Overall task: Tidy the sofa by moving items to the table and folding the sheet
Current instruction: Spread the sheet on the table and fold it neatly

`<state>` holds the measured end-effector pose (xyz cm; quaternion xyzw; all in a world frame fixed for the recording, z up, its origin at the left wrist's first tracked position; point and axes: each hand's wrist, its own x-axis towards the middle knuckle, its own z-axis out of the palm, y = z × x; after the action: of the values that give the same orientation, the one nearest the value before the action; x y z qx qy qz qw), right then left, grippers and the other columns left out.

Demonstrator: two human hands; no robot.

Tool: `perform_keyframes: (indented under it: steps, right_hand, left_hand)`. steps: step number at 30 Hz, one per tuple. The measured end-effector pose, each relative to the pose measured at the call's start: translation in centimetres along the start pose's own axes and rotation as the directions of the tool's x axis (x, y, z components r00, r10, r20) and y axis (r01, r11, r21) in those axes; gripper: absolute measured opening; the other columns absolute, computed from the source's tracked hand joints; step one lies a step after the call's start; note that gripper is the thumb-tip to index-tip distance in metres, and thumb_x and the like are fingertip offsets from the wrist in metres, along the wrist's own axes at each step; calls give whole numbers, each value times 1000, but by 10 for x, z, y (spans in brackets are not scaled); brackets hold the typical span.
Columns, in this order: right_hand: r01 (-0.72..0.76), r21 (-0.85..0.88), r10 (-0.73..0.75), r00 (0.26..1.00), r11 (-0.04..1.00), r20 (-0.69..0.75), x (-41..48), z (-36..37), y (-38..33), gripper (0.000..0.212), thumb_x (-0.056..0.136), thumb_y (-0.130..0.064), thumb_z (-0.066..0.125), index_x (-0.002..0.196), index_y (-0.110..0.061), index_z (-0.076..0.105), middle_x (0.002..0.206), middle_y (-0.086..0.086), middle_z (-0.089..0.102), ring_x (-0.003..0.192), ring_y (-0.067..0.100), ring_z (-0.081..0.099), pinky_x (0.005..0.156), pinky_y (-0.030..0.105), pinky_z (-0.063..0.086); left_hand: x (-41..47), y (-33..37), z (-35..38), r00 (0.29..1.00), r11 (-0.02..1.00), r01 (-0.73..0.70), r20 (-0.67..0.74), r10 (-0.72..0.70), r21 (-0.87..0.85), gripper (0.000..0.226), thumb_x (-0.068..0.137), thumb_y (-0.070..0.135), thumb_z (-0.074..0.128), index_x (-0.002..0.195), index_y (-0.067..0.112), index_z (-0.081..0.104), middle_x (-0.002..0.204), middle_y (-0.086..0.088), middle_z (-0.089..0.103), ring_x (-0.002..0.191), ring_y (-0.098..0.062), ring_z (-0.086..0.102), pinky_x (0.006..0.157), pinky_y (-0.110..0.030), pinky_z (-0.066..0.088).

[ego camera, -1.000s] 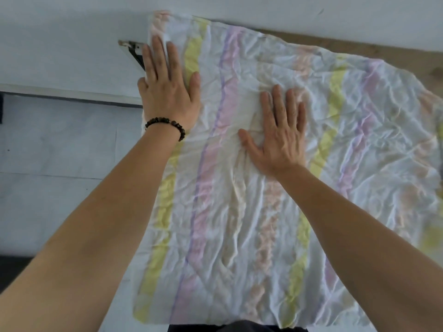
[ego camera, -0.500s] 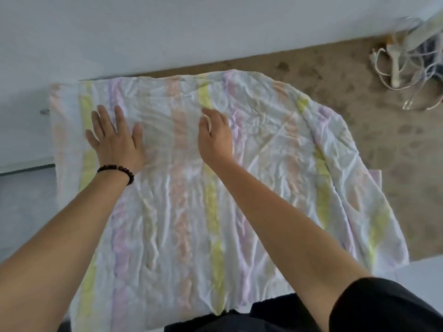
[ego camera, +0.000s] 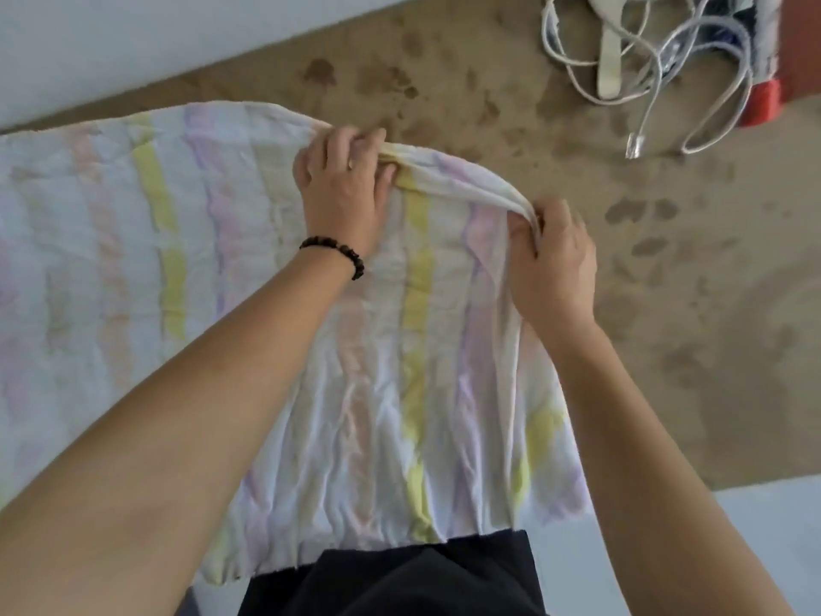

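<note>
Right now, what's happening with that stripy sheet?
A person is getting ready to fold the striped sheet, which lies spread over a brown patterned surface. The left hand, with a dark bead bracelet at the wrist, grips the sheet's far edge. The right hand pinches the same edge further right, and the cloth is bunched between them. The fold is not yet made. A tangle of white cables lies at the far right, untouched.

Both hands grip the far edge of the striped sheet [ego camera: 266,304], which lies spread on a brown sofa [ego camera: 666,304]: left hand [ego camera: 344,184] beside right hand [ego camera: 553,260]. White cables [ego camera: 644,60] lie well apart, beyond.
</note>
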<state>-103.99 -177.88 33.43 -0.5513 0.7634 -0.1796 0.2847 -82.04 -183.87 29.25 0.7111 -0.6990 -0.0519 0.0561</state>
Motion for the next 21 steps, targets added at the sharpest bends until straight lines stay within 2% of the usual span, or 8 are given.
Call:
perform_keyframes:
  steps: [3, 5, 8, 11, 14, 17, 19, 21]
  right_hand:
    - [-14, 114, 5, 997, 993, 75, 27, -16, 4, 25, 103, -29, 43, 112, -7, 47, 89, -1, 53, 77, 24, 43, 64, 31, 25]
    - [42, 50, -46, 996, 998, 81, 37, -23, 4, 33, 100, -39, 48, 116, -11, 48, 89, 0, 58, 76, 26, 46, 64, 32, 29]
    - [134, -128, -141, 989, 983, -43, 53, -26, -1, 52, 84, -58, 61, 120, -21, 56, 100, -2, 70, 91, 30, 62, 67, 31, 34]
    - [282, -223, -309, 946, 933, -97, 81, -30, -19, 53, 84, -60, 58, 122, -23, 58, 112, 2, 66, 98, 32, 62, 67, 34, 37]
    - [308, -310, -382, 899, 900, -216, 118, -34, -48, 43, 90, -48, 51, 121, -21, 60, 116, 6, 64, 98, 32, 59, 65, 36, 28]
    - [375, -327, -403, 915, 867, -19, 141, -30, -71, 36, 98, -39, 42, 131, -31, 53, 135, -2, 55, 118, 17, 53, 86, 37, 31]
    - [388, -336, -387, 919, 858, 73, 140, -23, -75, 39, 100, -28, 41, 136, -42, 45, 143, -7, 47, 125, 5, 44, 103, 39, 25]
    - [340, -452, -442, 886, 825, -141, 119, -5, -74, 48, 93, -21, 49, 141, -26, 46, 146, 9, 46, 132, 25, 44, 106, 44, 27]
  left_hand:
    - [12, 5, -6, 999, 999, 24, -38, -22, 43, 32, 93, 46, 47, 110, 28, 67, 109, -6, 58, 108, -31, 49, 100, -42, 25]
    - [18, 1, -16, 999, 996, 20, -47, -16, 90, 28, 94, 43, 45, 102, 28, 67, 108, -4, 57, 109, -30, 47, 98, -40, 22]
    - [32, -10, -27, 993, 991, 56, -108, -43, 122, 30, 94, 44, 44, 101, 27, 67, 110, -6, 55, 108, -32, 48, 89, -35, 24]
    - [57, -11, -37, 980, 988, 107, -180, -85, 115, 39, 93, 49, 40, 101, 23, 68, 102, -3, 47, 105, -32, 50, 88, -31, 30]
    - [94, -3, -48, 940, 970, 242, -241, -244, -37, 35, 90, 49, 36, 88, 24, 60, 91, 1, 55, 91, -19, 54, 75, -26, 34]
    - [120, 6, -54, 899, 906, 316, -216, -381, -284, 22, 84, 37, 41, 66, 26, 36, 60, 9, 41, 60, -8, 41, 63, -24, 32]
    - [120, 8, -51, 937, 865, 231, -139, -321, -445, 6, 84, 31, 49, 88, 28, 49, 77, 13, 57, 71, -3, 54, 71, -17, 43]
    - [99, 5, -46, 972, 818, 86, -131, -193, -569, 31, 87, 26, 52, 118, 19, 48, 103, 4, 65, 92, -4, 61, 81, -13, 46]
